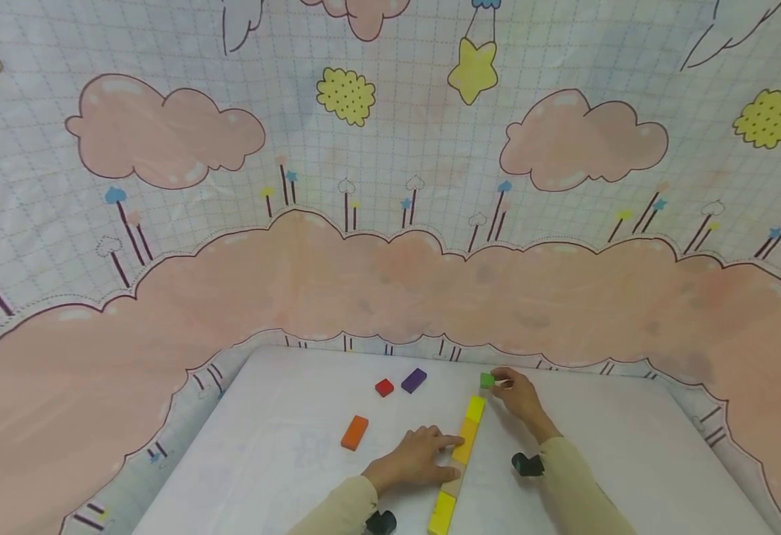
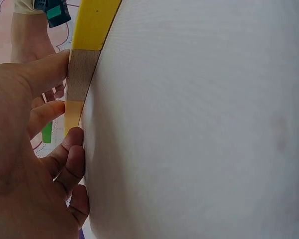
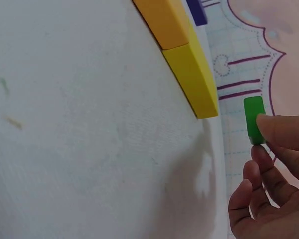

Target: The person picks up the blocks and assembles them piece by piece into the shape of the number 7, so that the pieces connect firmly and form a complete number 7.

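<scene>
A row of blocks runs away from me on the white table: a near yellow block (image 1: 442,513), a bare-wood block (image 2: 83,74), an amber block (image 1: 465,441) and a far yellow block (image 3: 192,79). My left hand (image 1: 418,457) lies along the row's left side, its extended thumb touching the wood block and its index finger the amber one. Beyond the row's far end, my right hand (image 1: 519,392) pinches a small green block (image 3: 253,119) between thumb and fingers. In the right wrist view, the green block is held apart from the far yellow block.
Left of the row lie an orange block (image 1: 354,432), a red block (image 1: 384,387) and a purple block (image 1: 414,380). A cloud-patterned cloth (image 1: 390,290) rises behind the table (image 1: 283,416). Dark wrist devices sit at both sleeves.
</scene>
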Tool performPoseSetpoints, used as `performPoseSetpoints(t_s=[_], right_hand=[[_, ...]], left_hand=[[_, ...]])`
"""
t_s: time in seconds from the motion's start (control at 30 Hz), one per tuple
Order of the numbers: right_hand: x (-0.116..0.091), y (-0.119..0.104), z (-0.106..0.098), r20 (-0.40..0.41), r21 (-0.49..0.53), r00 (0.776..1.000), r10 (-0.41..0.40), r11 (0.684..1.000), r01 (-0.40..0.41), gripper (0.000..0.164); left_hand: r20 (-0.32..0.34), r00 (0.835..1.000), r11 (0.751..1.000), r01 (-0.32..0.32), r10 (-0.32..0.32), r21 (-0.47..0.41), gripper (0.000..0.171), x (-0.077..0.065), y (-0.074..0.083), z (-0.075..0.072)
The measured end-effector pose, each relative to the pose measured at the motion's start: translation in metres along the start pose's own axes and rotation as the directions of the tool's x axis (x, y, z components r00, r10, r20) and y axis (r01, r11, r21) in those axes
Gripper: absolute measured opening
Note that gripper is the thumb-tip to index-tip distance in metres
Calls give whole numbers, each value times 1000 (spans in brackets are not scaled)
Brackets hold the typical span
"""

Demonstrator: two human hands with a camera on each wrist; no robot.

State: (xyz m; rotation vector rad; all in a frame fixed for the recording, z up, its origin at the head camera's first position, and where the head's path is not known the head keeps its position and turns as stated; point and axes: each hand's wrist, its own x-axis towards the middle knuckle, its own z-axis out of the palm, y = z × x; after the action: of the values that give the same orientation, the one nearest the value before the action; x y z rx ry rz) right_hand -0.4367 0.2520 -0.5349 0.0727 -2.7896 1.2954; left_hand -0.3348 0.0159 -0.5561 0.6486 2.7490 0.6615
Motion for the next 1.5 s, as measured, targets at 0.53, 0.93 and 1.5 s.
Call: performPoseSetpoints(t_s=[0.53, 0.93, 1.5], right_hand=[[-5, 9, 19, 25, 37, 999, 43, 998, -44, 35], [-5, 2, 19, 45, 26, 994, 101, 994, -102, 35], [-2, 7, 19, 44, 0, 995, 87, 996, -87, 35]], left_hand=[[2, 1000, 1000, 14, -14, -13, 52, -1, -3, 2], [8, 1000, 1000, 6, -6, -20, 52, -2, -4, 1], [2, 1000, 1000, 13, -12, -28, 52, -3, 0, 0]])
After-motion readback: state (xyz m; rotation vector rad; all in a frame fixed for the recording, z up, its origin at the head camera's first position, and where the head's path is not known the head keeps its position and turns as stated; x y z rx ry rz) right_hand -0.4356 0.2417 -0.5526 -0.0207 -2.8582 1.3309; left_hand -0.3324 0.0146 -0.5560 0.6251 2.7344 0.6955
